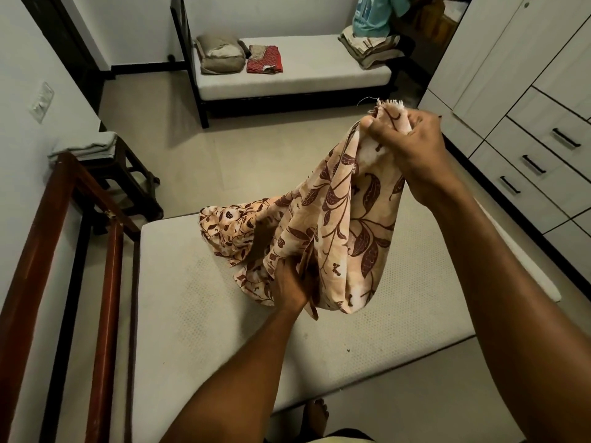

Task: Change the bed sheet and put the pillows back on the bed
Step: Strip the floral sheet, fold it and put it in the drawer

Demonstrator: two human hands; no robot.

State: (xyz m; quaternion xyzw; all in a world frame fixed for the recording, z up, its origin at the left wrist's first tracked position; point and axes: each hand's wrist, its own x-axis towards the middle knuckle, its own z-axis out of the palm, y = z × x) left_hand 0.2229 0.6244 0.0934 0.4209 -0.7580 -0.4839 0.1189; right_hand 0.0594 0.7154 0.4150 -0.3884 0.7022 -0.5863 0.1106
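Note:
A peach bed sheet printed with brown leaves hangs bunched above a bare white mattress. My right hand grips its frayed top corner, raised high. Lower down, my left hand grips a fold of the same sheet close to the mattress. The sheet's far end trails onto the mattress near its far edge. A beige pillow lies on the second bed across the room, beside a folded red cloth.
The wooden bed rail runs along the left. A dark stool with folded grey cloth stands by the left wall. White wardrobe drawers line the right. Folded linens sit on the far bed's right end.

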